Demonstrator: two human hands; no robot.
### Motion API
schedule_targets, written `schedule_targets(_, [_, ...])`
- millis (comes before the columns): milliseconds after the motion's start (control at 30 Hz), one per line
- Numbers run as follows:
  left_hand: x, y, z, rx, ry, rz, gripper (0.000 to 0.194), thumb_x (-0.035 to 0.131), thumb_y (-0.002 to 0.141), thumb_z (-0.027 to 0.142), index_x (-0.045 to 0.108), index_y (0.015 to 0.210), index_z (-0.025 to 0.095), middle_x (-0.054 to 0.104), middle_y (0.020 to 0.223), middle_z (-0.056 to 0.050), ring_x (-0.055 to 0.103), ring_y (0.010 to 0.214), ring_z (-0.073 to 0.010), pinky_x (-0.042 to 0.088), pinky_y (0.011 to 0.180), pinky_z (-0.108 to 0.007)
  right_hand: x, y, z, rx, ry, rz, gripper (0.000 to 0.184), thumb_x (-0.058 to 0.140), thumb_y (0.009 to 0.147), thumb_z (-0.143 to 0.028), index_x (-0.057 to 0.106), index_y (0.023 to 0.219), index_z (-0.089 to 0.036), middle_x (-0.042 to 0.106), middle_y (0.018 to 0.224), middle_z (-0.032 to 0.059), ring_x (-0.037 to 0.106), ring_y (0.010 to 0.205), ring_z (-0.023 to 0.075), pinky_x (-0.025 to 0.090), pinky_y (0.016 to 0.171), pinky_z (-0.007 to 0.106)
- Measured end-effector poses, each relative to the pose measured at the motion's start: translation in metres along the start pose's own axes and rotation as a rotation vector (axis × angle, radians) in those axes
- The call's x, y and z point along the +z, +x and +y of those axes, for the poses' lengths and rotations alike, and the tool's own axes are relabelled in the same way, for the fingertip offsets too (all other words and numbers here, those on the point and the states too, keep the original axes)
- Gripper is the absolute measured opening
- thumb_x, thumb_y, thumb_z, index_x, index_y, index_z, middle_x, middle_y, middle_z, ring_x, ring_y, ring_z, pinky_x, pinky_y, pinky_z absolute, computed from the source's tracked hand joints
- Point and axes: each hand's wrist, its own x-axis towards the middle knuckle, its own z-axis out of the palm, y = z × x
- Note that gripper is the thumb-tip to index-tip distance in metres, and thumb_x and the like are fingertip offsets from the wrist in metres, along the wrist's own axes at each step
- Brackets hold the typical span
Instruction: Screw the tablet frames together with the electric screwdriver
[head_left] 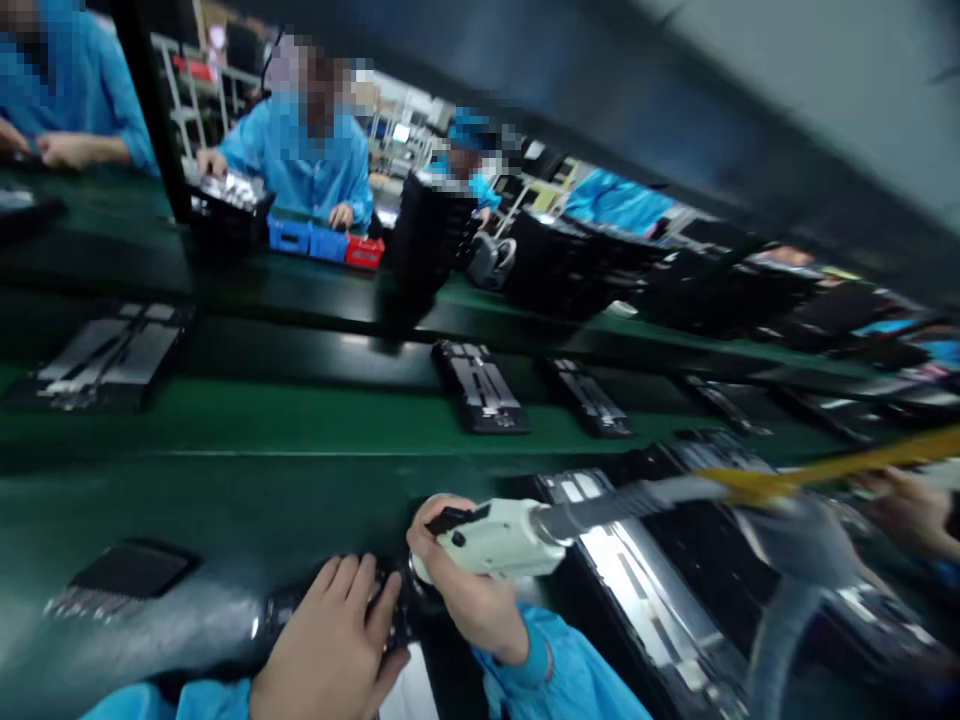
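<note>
My right hand is closed around a pale green-white electric screwdriver with a black switch. Its grey cable sleeve runs off to the right, and the bit is hidden by my fingers. Just left of it, my left hand lies with fingers spread over a dark flat assembly, mostly covered by the hand. A white panel shows below those fingers. Behind my right hand, part of a round shiny-edged object is visible; I cannot tell what it is.
A black block with a row of screw-like pieces lies at left. Long silver-and-black units lie at right. More units sit on the green line beyond. A yellow strap crosses at right. Co-workers in blue sit opposite.
</note>
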Motion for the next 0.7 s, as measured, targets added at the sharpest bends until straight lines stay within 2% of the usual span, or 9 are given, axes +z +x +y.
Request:
schedule_targets(100, [0.008,-0.002,-0.01,0.069,0.07,0.07,0.048,0.065,0.09,0.051,0.066,0.123,0.017,0.074,0.111,-0.014,0.07,0.094,-0.031,0.055,0.08,-0.042,-0.005,0.007,0.0,0.004,0.131,0.067,0.019,0.071,0.087,-0.033,0.059,0.098,-0.022,0.063,0.076,0.0001,0.06,0.064,0.0149,0.052,0.06,0.03])
schedule_targets(200, [0.013,-0.003,-0.015,0.126,0.096,0.129,0.05,0.07,0.086,0.054,0.065,0.12,0.017,0.075,0.107,-0.014,0.07,0.09,-0.0299,0.056,0.077,-0.041,-0.02,0.014,-0.003,0.006,0.208,0.169,0.028,0.077,0.083,-0.034,0.06,0.101,-0.022,0.064,0.076,-0.0001,0.063,0.067,0.0164,0.054,0.064,0.032])
schedule_targets(267, [0.016,-0.004,-0.016,0.134,0.097,0.13,0.054,0.072,0.084,0.056,0.064,0.121,0.018,0.074,0.108,-0.014,0.069,0.091,-0.0297,0.056,0.078,-0.041,-0.032,0.02,-0.005,-0.005,0.211,0.209,0.033,0.081,0.08,-0.034,0.06,0.104,-0.023,0.065,0.077,-0.0003,0.063,0.069,0.0167,0.055,0.067,0.033])
schedule_targets(467, [0.032,-0.009,-0.02,0.132,0.073,0.188,0.056,0.068,0.086,0.063,0.064,0.119,0.019,0.073,0.104,-0.012,0.067,0.088,-0.0283,0.055,0.077,-0.042,-0.064,0.032,-0.008,-0.09,0.335,0.154,0.049,0.081,0.079,-0.037,0.058,0.121,-0.027,0.064,0.076,-0.0013,0.063,0.073,0.0171,0.055,0.07,0.034])
schedule_targets(567, [0.026,-0.007,-0.027,0.154,0.06,0.163,0.054,0.066,0.088,0.062,0.064,0.123,0.02,0.073,0.106,-0.01,0.067,0.09,-0.0266,0.056,0.077,-0.039,-0.069,0.041,-0.007,-0.077,0.355,0.231,0.053,0.083,0.076,-0.036,0.057,0.121,-0.028,0.063,0.074,-0.0023,0.062,0.073,0.017,0.054,0.068,0.034])
schedule_targets(700, [0.004,0.001,-0.038,0.183,0.016,0.102,0.051,0.071,0.087,0.052,0.063,0.127,0.021,0.074,0.112,-0.01,0.069,0.095,-0.0265,0.059,0.079,-0.037,-0.072,0.055,0.003,-0.028,0.288,0.366,0.06,0.089,0.067,-0.042,0.059,0.115,-0.023,0.065,0.079,-0.0002,0.062,0.074,0.018,0.054,0.067,0.035])
